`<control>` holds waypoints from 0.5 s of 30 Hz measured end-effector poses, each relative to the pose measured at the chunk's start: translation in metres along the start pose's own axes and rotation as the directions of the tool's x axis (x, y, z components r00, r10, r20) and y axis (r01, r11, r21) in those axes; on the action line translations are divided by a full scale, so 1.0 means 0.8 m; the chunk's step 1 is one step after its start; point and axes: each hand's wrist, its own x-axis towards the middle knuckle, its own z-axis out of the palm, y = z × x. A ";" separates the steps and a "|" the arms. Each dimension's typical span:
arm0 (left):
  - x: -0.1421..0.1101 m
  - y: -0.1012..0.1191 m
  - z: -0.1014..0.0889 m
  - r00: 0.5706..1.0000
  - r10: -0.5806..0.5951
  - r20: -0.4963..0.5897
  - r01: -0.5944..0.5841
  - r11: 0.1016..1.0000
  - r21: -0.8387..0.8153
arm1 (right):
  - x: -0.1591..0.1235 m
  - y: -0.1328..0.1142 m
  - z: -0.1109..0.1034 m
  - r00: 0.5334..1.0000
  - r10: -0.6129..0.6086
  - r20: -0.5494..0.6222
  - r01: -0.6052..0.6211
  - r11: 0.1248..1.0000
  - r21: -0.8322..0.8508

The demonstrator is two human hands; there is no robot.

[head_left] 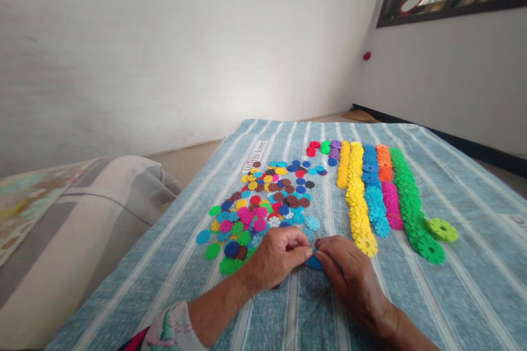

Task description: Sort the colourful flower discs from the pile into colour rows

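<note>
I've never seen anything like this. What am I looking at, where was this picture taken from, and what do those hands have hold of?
There's no machine here. These are a person's own bare hands, the left hand and the right hand, seen through a camera worn on their head, looking forward and down. On a blue striped cloth lie plastic snowflake-shaped discs: a loose multicoloured scatter and tight rows sorted by colour, including a yellow row and a green row. Both hands meet at a blue disc, which they appear to hold.
</note>
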 end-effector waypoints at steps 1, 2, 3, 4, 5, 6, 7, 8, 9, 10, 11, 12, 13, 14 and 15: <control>0.000 0.000 0.000 1.000 -0.017 0.013 0.017 1.000 -0.011 | 0.000 0.000 0.000 1.000 0.004 -0.001 -0.004 1.000 -0.006; -0.001 0.000 -0.001 0.999 -0.033 0.025 0.034 0.999 -0.018 | 0.000 0.001 0.000 1.000 0.007 -0.001 -0.007 1.000 -0.009; -0.001 -0.001 -0.001 0.998 -0.050 0.038 0.051 0.998 -0.024 | -0.001 0.001 0.000 1.000 0.011 0.002 -0.011 1.000 -0.009; -0.001 -0.001 0.000 0.996 -0.066 0.055 0.067 0.997 -0.030 | -0.001 0.001 0.000 1.000 0.017 0.003 -0.017 1.000 -0.007; -0.002 -0.002 0.000 0.994 -0.078 0.074 0.081 0.996 -0.037 | -0.002 0.001 0.000 1.000 0.022 0.006 -0.022 1.000 -0.003; -0.002 -0.002 0.001 0.992 -0.087 0.090 0.091 0.995 -0.042 | -0.002 0.001 0.000 1.000 0.024 0.009 -0.024 1.000 0.001; -0.002 -0.003 0.001 0.991 -0.091 0.101 0.096 0.994 -0.044 | -0.002 0.000 0.001 1.000 0.024 0.012 -0.024 1.000 0.007; -0.003 -0.004 0.002 0.990 -0.091 0.105 0.096 0.994 -0.042 | -0.002 0.000 0.001 1.000 0.021 0.014 -0.021 1.000 0.014; -0.003 -0.004 0.002 0.991 -0.088 0.105 0.092 0.995 -0.035 | -0.002 -0.001 0.000 1.000 0.016 0.016 -0.016 1.000 0.021; -0.003 -0.005 0.002 0.992 -0.081 0.099 0.084 0.996 -0.026 | -0.002 -0.002 0.000 1.000 0.010 0.018 -0.010 1.000 0.029; -0.003 -0.005 0.003 0.993 -0.070 0.090 0.072 0.997 -0.018 | -0.001 -0.003 -0.001 1.000 0.003 0.022 -0.004 0.999 0.038; -0.003 -0.005 0.003 0.995 -0.054 0.081 0.055 0.998 -0.009 | -0.001 -0.004 -0.003 1.000 -0.004 0.029 0.002 0.999 0.049; -0.003 -0.006 0.003 0.997 -0.037 0.074 0.037 0.999 0.002 | 0.000 -0.006 -0.004 0.999 -0.012 0.040 0.010 0.998 0.061; -0.003 -0.006 0.003 0.998 -0.020 0.068 0.019 1.000 0.016 | 0.000 -0.007 -0.005 0.998 -0.022 0.050 0.019 0.997 0.072; -0.003 -0.007 0.003 0.998 -0.003 0.064 0.001 0.999 0.035 | 0.001 -0.008 -0.006 0.998 -0.031 0.058 0.026 0.996 0.082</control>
